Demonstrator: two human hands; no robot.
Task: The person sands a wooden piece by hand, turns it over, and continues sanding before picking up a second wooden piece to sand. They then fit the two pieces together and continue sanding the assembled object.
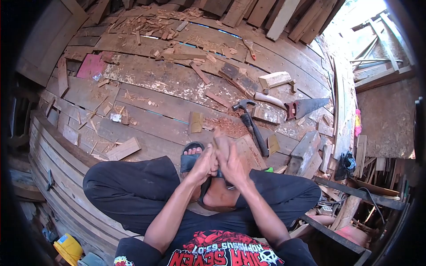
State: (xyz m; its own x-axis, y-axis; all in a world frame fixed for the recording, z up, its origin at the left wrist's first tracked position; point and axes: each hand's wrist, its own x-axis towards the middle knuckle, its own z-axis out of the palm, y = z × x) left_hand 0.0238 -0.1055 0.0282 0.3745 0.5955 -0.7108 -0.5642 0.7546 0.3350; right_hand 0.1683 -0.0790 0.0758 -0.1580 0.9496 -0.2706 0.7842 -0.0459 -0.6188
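My left hand [204,165] and my right hand [231,160] meet in front of my crossed legs. The fingers of my left hand are curled closed against the right. My right hand is pressed to it, its fingers partly bent and pointing forward. Whatever lies between them, if anything, is hidden. Just beyond, to the right, lies a reddish wooden block [251,153] with faint markings. A claw hammer [253,126] rests on the floor past it. A brownish sheet piece [195,122] lies ahead of my sandalled foot [192,153].
A handsaw [308,107], wood offcuts [275,80] and a paintbrush [250,48] lie on the plank floor [151,106]. Wood shavings [151,26] are heaped at the back. Curved stacked planks [62,155] stand left, a metal frame [355,193] right. A yellow container [68,248] sits lower left.
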